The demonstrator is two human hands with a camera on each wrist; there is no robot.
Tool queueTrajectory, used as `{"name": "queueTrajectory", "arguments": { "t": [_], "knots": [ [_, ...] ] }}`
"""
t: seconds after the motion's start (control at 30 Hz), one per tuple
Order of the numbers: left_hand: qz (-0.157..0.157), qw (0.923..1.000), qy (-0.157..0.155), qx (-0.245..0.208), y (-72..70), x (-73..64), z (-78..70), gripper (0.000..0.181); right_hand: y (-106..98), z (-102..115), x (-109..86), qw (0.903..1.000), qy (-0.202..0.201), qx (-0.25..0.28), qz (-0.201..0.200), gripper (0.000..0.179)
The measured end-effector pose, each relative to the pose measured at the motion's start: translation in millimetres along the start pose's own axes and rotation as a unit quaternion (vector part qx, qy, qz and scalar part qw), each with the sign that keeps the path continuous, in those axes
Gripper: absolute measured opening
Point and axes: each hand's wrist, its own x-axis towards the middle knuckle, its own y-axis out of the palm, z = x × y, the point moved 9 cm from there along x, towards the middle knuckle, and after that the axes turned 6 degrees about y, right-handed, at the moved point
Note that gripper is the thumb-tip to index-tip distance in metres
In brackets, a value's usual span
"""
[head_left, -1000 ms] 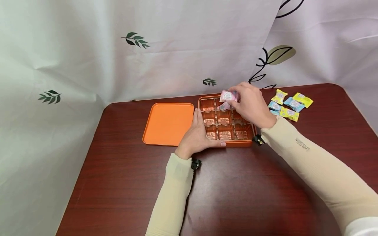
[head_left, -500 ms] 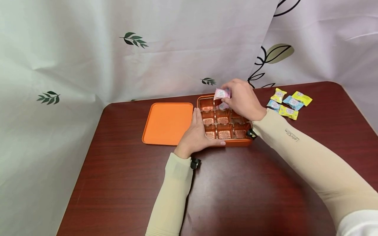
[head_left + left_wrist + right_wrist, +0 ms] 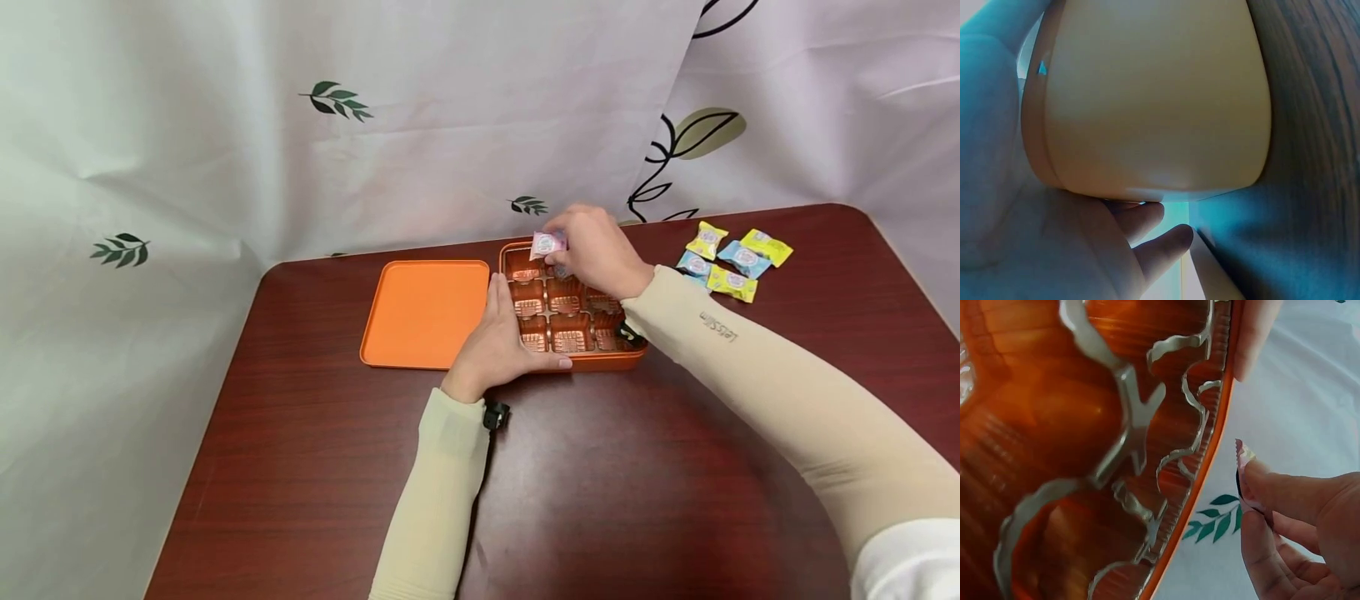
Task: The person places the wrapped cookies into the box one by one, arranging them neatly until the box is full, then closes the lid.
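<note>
My right hand (image 3: 600, 250) pinches a pink wrapped candy (image 3: 548, 244) between thumb and fingers, over the back-left compartment of an orange box (image 3: 609, 363). In the right wrist view the candy's serrated wrapper end (image 3: 1241, 452) sticks out past the fingertips, beyond the box rim. Another wrapped candy (image 3: 562, 271) lies in the back-middle compartment, partly hidden under that hand. My left hand (image 3: 495, 342) rests against the box's near-left corner, fingers straight along the left side and thumb along the front. The left wrist view shows the box wall (image 3: 1154, 94) against the palm.
An orange square lid (image 3: 427, 312) lies left of the box. Several yellow and blue wrapped candies (image 3: 733, 284) are grouped on the right of the dark red table (image 3: 600, 467). A pale curtain (image 3: 420, 167) with leaf prints hangs behind the table.
My right hand has moved left with the pink candy, from the back-middle compartment to over the back-left one. The left hand keeps its place on the box.
</note>
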Motion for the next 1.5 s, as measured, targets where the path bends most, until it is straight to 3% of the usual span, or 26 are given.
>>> {"name": "queueTrajectory", "arguments": {
  "t": [0.67, 1.03, 1.5],
  "knots": [
    [-0.006, 1.0000, 0.007, 0.001, -1.3, -1.1, -0.1, 0.152, 34.3, 9.0, 14.6, 0.9984, 0.000, -0.007, 0.057, 0.030],
    [-0.002, 0.9999, 0.007, 0.007, -1.9, -1.0, -0.7, 0.152, 40.8, 9.5, 19.8, 0.9979, -0.006, -0.010, 0.064, 0.033],
    [0.001, 0.9999, 0.011, 0.003, -1.1, -0.3, -0.1, 0.152, 50.3, 14.4, 22.0, 0.9948, -0.022, 0.000, 0.100, 0.020]
  ]
}}
